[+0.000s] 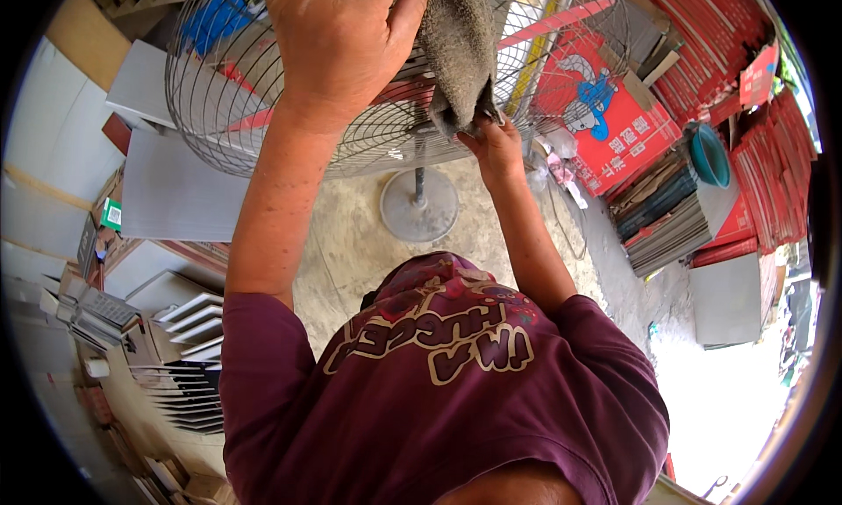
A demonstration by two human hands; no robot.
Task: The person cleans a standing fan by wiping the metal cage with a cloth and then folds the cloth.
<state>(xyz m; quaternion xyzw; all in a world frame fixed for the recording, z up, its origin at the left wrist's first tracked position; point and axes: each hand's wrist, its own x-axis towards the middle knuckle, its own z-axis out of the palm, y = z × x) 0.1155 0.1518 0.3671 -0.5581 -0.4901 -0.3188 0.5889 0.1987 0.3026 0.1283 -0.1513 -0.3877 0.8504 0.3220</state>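
A large pedestal fan with a wire cage (206,124) and red blades (561,23) stands before me on a round grey base (402,220). A worn grey-brown cloth (460,45) hangs in front of the cage. My right hand (496,150) pinches its lower corner between thumb and fingers. Higher up, my left hand (338,45) is over the cage, its thumb against the cloth's upper edge; it appears to grip the cloth there. The left fingertips and the top of the cloth lie beyond the upper edge of the view.
Red printed cardboard (614,128) and stacked flat red sheets (772,172) stand on the right, with a teal basin (710,154) on a pile of boards. Grey panels (180,185) and a rack of white-edged boards (189,330) are on the left. Beneath is a concrete floor (342,242).
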